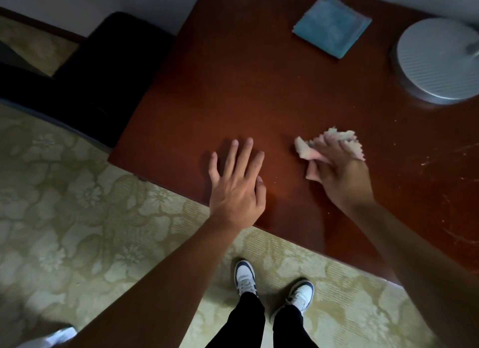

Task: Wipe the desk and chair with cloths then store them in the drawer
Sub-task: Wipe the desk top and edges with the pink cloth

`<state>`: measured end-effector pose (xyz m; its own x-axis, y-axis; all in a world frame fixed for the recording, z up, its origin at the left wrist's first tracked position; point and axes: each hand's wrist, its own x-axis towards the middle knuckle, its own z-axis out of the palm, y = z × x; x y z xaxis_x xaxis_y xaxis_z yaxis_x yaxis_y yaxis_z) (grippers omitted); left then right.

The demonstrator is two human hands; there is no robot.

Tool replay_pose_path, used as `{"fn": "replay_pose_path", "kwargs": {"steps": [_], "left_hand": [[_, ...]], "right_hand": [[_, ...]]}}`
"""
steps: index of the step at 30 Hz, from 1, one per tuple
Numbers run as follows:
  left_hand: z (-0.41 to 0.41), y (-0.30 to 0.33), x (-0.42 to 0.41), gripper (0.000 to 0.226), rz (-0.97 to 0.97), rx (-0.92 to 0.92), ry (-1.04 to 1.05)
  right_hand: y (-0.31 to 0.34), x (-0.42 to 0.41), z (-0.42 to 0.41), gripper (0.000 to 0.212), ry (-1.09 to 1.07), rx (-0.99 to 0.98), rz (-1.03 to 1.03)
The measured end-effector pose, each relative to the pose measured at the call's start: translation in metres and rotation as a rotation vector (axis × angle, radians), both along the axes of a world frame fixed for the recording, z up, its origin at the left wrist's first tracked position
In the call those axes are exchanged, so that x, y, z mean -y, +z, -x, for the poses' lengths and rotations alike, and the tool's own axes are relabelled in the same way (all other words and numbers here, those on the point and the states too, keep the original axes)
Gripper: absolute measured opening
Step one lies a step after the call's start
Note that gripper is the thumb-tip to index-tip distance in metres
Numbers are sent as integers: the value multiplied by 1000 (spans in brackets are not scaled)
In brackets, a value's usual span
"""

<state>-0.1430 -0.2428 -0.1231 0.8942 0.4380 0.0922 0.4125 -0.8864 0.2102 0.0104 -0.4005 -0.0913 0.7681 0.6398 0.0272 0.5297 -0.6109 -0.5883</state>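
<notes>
On desk (259, 93): left hand (237, 181) flat, fingers spread; right hand (339, 171) gripping crumpled pink cloth (334, 145).

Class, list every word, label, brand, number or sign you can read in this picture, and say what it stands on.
None: no readable text shows anywhere.
Blue cloth: no label visible.
Pink cloth gripped by the right hand: no print.
Round grey base: only ribbed lines, blurred.
Shoes: any marking too small to read.

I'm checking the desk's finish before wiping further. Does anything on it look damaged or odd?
Yes: pale scratch-like streaks mark the desk at its right edge, with light specks nearby. Whether scratches or residue is unclear.
</notes>
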Motion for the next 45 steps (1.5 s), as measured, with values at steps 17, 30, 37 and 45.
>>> {"fn": "replay_pose_path", "kwargs": {"steps": [17,30,37,45], "left_hand": [[-1,-1,-24,59,-7,-104,-61],[2,-1,-31,58,75,-9,-29],[1,0,-30,49,81,55,-4],[1,1,-29,49,71,72,-1]], "right_hand": [[-8,-15,44,40,83,-27,-30],[-3,-29,50,40,202,-24,-18],[-12,28,125,41,561,-92,-39],[-9,27,75,35,429,-129,-152]]}}
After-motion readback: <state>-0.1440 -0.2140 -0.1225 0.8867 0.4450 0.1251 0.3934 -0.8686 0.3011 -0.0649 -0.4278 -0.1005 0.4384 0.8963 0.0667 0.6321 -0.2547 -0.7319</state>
